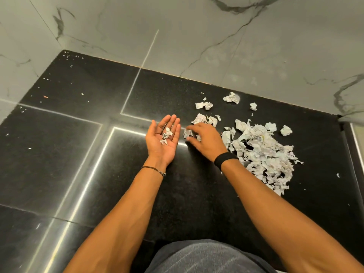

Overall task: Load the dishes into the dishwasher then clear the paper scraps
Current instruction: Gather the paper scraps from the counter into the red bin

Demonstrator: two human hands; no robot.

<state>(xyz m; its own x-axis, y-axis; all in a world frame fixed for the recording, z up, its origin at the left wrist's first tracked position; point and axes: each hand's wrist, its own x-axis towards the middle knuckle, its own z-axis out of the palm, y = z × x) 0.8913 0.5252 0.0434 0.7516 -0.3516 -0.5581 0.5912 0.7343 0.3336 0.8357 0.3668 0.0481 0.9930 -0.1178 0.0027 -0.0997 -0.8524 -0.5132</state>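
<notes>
My left hand (164,137) lies palm up over the black counter (98,154), fingers spread, with a few small paper scraps (167,134) resting in the palm. My right hand (206,139) is palm down just to its right, fingertips pinching a crumpled scrap (187,133) on the counter. A large heap of torn, crumpled paper scraps (262,152) lies right of that hand. Loose pieces (203,105) sit behind it, near the wall. No dishes or dishwasher are in view.
Grey marble wall tiles (197,36) rise behind and to the left of the counter, forming a corner at the far left. Tiny white crumbs (82,94) dot the counter's left part. A counter edge (352,146) runs along the right side.
</notes>
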